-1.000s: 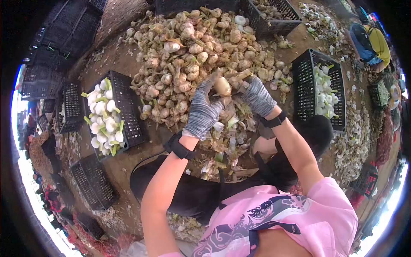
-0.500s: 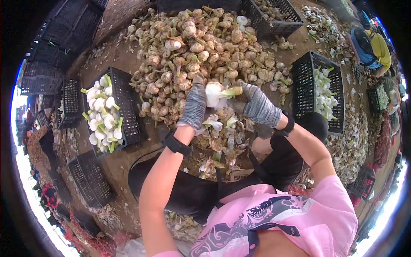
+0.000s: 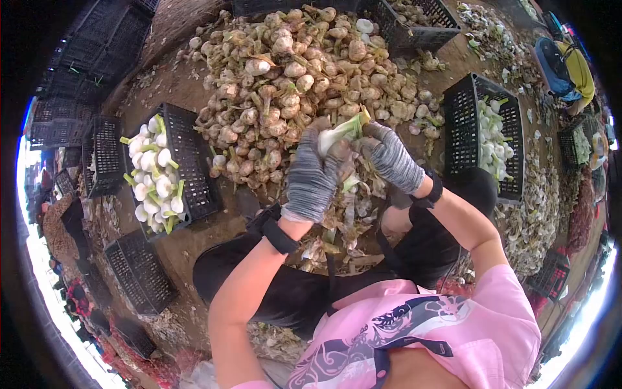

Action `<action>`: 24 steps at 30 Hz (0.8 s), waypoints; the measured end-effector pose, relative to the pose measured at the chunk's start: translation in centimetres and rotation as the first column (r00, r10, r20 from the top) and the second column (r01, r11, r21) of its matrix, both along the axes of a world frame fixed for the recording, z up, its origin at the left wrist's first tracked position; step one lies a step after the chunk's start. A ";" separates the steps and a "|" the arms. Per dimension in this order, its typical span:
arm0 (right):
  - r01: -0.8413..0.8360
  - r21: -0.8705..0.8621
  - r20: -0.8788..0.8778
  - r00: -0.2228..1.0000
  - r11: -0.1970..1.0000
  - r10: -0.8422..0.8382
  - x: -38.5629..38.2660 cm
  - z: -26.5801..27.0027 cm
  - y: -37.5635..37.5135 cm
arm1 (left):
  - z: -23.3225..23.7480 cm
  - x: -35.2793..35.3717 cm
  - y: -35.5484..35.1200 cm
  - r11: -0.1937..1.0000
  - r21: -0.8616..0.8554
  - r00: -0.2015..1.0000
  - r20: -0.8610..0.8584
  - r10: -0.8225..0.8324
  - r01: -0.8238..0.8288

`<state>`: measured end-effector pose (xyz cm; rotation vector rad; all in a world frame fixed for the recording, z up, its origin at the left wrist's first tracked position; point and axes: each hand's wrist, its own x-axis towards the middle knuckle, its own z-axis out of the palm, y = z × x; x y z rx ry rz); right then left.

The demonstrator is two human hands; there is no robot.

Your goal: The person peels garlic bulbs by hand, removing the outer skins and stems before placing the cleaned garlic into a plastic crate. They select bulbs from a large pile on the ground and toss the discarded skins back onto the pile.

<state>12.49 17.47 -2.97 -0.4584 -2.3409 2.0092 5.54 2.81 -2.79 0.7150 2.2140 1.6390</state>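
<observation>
A white garlic bulb (image 3: 334, 139) with a pale green stem is held over the heap, its stem pointing up and right. My left hand (image 3: 310, 178), in a grey striped glove with bare fingertips, is closed around the bulb. My right hand (image 3: 392, 155), gloved alike, has its fingers bent in against the stem side of the garlic; its fingertips are partly blurred. Just beyond both hands spreads a big heap of unpeeled garlic (image 3: 259, 97). Loose garlic skins (image 3: 353, 223) lie below the hands, between my legs.
On the left stands a black crate (image 3: 194, 155) beside peeled garlic bulbs (image 3: 154, 175) with stems. Another black crate (image 3: 461, 123) at right holds more white bulbs. A third crate (image 3: 414, 39) is behind the heap. Skin scraps (image 3: 531, 227) cover the ground at far right, where another person (image 3: 573, 74) appears.
My left hand has turned and moved right, wrapping more around the bulb. The garlic has tipped so its stem points more upward. My right hand has shifted slightly at the stem side.
</observation>
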 end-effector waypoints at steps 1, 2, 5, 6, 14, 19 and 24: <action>-0.011 -0.076 0.031 0.999 0.997 0.013 0.1 0.2 0.0 | 0.2 -0.1 0.1 0.995 0.098 0.976 0.217 -0.033 0.012; -0.009 -0.077 0.031 0.999 0.997 0.012 0.2 -0.7 0.6 | 0.1 -0.2 0.2 0.969 0.245 0.944 0.326 -0.058 -0.025; -0.141 0.130 -0.254 0.952 0.981 0.171 0.2 -2.4 1.6 | -0.1 -2.0 -1.6 0.922 0.387 0.556 0.768 -0.317 -0.008; -0.016 -0.176 -0.194 0.981 0.984 -0.019 0.0 -1.1 0.7 | 0.4 -1.3 -1.0 0.950 0.286 0.604 0.782 -0.155 -0.128; 0.019 -0.106 -0.210 0.977 0.994 -0.041 0.1 -0.2 1.0 | 0.8 -2.5 -0.9 0.983 0.181 0.918 0.395 -0.042 -0.033; 0.148 0.163 -0.421 0.904 0.975 -0.067 0.2 -2.0 1.4 | 0.7 -3.4 -1.0 0.987 0.130 0.988 0.114 -0.108 0.093; 0.319 -0.845 0.262 0.947 0.429 -0.186 -0.9 -1.4 1.8 | 1.8 -3.1 -1.3 0.890 0.353 0.863 0.307 -0.400 0.287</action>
